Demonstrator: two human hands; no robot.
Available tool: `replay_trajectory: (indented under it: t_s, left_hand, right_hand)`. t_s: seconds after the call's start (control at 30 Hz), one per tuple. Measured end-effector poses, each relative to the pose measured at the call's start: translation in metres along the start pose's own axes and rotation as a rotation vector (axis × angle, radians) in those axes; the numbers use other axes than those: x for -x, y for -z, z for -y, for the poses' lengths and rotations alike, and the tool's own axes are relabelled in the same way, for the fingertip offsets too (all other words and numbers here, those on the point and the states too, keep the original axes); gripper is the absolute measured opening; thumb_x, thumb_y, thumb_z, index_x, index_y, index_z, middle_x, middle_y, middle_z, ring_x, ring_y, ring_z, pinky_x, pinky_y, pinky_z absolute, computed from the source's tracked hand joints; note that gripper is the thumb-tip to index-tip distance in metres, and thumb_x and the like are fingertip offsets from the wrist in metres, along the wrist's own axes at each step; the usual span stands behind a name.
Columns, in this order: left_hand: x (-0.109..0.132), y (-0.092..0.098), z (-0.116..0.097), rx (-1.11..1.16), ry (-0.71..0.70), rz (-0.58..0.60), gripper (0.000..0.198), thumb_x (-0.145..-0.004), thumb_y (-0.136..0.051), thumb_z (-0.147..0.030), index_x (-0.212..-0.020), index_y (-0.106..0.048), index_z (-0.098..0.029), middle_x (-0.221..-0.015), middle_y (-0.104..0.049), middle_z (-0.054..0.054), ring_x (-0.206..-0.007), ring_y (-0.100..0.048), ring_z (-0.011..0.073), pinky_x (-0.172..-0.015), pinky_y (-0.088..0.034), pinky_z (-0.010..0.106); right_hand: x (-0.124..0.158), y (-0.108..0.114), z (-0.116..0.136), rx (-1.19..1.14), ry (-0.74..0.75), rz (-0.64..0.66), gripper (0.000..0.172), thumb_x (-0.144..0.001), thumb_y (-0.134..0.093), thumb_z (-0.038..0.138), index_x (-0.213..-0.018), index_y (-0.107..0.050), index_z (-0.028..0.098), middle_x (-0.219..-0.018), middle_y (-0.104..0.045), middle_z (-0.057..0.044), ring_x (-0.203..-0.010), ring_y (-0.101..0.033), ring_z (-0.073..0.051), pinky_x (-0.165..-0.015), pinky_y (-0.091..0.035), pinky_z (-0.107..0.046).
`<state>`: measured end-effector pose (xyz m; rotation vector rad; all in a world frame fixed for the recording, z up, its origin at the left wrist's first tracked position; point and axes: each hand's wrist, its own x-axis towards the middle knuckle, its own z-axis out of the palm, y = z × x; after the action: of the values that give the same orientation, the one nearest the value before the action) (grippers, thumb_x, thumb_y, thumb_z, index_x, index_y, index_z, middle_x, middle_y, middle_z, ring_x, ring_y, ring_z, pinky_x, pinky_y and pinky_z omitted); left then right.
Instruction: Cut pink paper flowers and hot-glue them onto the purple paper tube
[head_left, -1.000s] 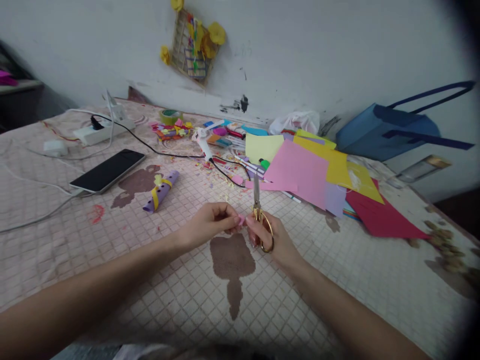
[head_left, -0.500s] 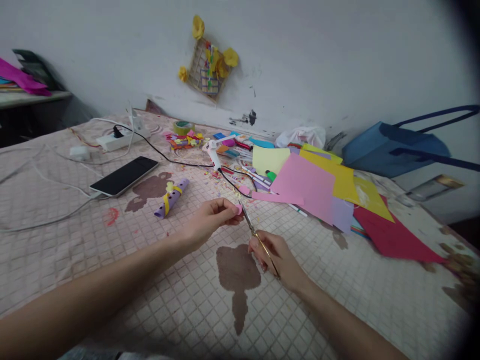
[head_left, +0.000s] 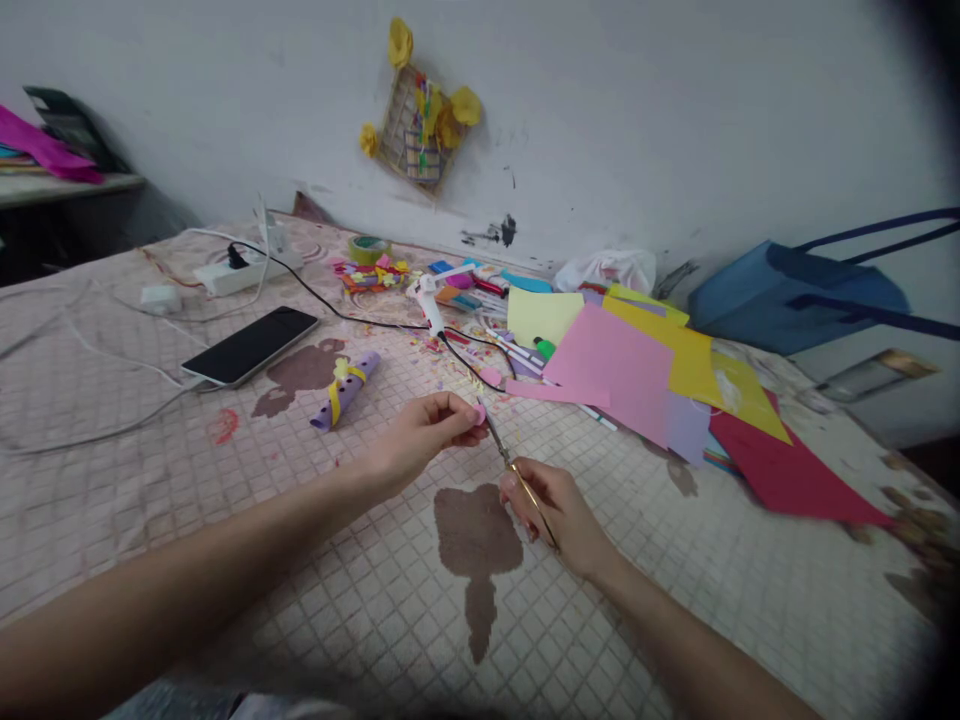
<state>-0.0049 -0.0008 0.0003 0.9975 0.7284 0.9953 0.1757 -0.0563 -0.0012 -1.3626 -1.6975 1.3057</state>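
Between the thumb and fingers of my left hand [head_left: 442, 422] is a small pink paper piece [head_left: 479, 413]. My right hand [head_left: 551, 505] is closed on a pair of scissors [head_left: 501, 447] with gold-coloured handles. The blades point up and left, with their tips right at the edge of the pink piece; whether they are cutting it is too small to tell. Past the hands lie a pink strip [head_left: 559, 392] and a small round pink piece [head_left: 491, 376]. To the left rests a purple paper roll [head_left: 346, 390] with dark dots, a yellow band and a small flower.
A white glue gun [head_left: 429, 303] with a black cord lies beyond my hands among paper scraps. Sheets of coloured paper [head_left: 611, 365] spread to the right, near a blue bag [head_left: 795, 295]. At left are a phone [head_left: 251, 347] and a power strip [head_left: 232, 275].
The view has shifted very slightly. Both hands keep almost the same place and hold, with the scissor tips still at the pink piece.
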Motion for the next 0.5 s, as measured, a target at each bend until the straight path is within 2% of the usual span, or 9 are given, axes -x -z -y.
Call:
replay_trajectory:
  t_s: [0.5]
  left_hand:
    - [0.0001, -0.0009, -0.0003, -0.001, -0.002, -0.005, 0.018, -0.074, -0.066, -0.027, -0.073, -0.056, -0.012, -0.075, -0.062, 0.003, -0.071, -0.057, 0.0107, -0.073, -0.043, 0.027]
  right_hand:
    - [0.0002, -0.0004, 0.0017, 0.033, 0.009, -0.011, 0.041, -0.083, -0.044, 0.052, -0.063, -0.048, 0.017, -0.052, -0.040, 0.004, -0.045, -0.036, -0.008, -0.043, -0.026, -0.021]
